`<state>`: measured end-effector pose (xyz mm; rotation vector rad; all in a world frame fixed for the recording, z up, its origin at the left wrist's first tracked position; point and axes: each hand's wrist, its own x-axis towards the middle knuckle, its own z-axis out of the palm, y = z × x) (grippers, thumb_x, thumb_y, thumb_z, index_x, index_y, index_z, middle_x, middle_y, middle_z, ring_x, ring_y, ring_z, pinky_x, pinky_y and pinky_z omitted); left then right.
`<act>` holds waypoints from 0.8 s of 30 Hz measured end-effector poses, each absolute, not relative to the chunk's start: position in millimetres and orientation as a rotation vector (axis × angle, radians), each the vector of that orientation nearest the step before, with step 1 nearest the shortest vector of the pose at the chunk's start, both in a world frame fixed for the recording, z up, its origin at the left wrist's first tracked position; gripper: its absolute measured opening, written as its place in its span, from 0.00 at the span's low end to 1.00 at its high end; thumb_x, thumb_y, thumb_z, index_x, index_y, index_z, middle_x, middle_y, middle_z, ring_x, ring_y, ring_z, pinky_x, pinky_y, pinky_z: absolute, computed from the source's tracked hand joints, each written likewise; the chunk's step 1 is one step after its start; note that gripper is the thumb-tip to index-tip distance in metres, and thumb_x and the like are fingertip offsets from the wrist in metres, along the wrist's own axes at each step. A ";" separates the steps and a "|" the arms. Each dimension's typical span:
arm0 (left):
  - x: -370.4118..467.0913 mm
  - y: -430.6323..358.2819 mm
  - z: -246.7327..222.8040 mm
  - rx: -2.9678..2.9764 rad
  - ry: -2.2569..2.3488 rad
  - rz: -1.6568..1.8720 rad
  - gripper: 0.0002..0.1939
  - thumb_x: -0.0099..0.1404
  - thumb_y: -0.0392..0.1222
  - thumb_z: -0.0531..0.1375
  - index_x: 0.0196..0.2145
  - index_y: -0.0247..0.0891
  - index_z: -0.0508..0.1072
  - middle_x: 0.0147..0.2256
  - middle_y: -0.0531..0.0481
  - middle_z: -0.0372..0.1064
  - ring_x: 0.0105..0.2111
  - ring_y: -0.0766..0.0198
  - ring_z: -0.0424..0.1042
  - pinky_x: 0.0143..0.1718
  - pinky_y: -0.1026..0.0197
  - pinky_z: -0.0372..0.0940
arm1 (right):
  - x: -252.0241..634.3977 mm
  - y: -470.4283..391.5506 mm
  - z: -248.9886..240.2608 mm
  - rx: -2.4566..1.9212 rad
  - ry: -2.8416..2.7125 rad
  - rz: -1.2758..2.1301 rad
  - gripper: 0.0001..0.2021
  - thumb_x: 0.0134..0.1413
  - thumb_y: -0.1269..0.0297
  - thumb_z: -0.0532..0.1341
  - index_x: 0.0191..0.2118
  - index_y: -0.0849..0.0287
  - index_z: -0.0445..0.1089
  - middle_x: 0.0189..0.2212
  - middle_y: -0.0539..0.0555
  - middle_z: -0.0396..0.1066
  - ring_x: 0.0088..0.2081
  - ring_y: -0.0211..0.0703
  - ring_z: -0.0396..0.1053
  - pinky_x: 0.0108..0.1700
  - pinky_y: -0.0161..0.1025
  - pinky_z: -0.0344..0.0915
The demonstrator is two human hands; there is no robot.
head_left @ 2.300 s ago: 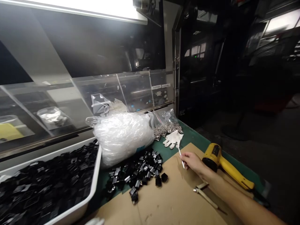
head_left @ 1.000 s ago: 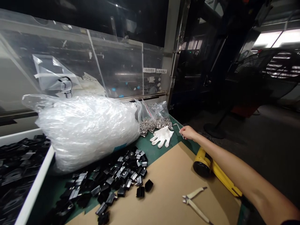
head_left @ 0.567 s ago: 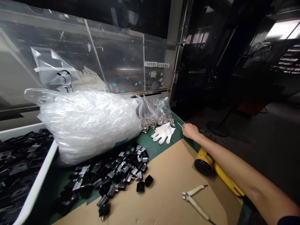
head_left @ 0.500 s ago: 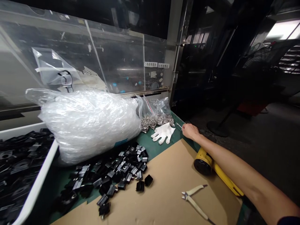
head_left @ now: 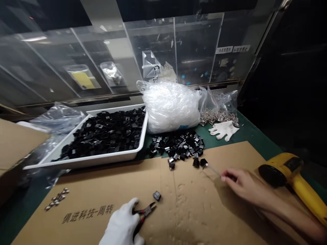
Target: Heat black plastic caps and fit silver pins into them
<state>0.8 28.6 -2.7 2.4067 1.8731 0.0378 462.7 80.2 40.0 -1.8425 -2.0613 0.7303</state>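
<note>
While the gloved left hand (head_left: pixel 122 224) grips pliers (head_left: pixel 143 214) beside a small black part (head_left: pixel 156 195), the bare right hand (head_left: pixel 242 185) pinches a thin rod (head_left: pixel 212 169) touching another black part (head_left: pixel 203 162) on the cardboard (head_left: pixel 178 204).

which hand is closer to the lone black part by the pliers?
Left. The gloved left hand holds pliers tipped just short of the lone black part; the bare right hand is far off.

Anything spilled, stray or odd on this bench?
Yes. Black parts lie loose in a heap on the mat beside the white tray, and one part sits alone on the cardboard near the pliers. Only the left hand is gloved; a spare glove lies unused.
</note>
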 end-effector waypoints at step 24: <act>24.2 22.3 54.8 2.532 1.870 -0.079 0.06 0.59 0.38 0.59 0.35 0.40 0.74 0.41 0.43 0.69 0.43 0.48 0.68 0.49 0.47 0.61 | 385.7 -18.7 -21.8 -1.912 -1.954 0.483 0.14 0.74 0.56 0.49 0.45 0.52 0.70 0.36 0.55 0.80 0.35 0.50 0.79 0.35 0.43 0.69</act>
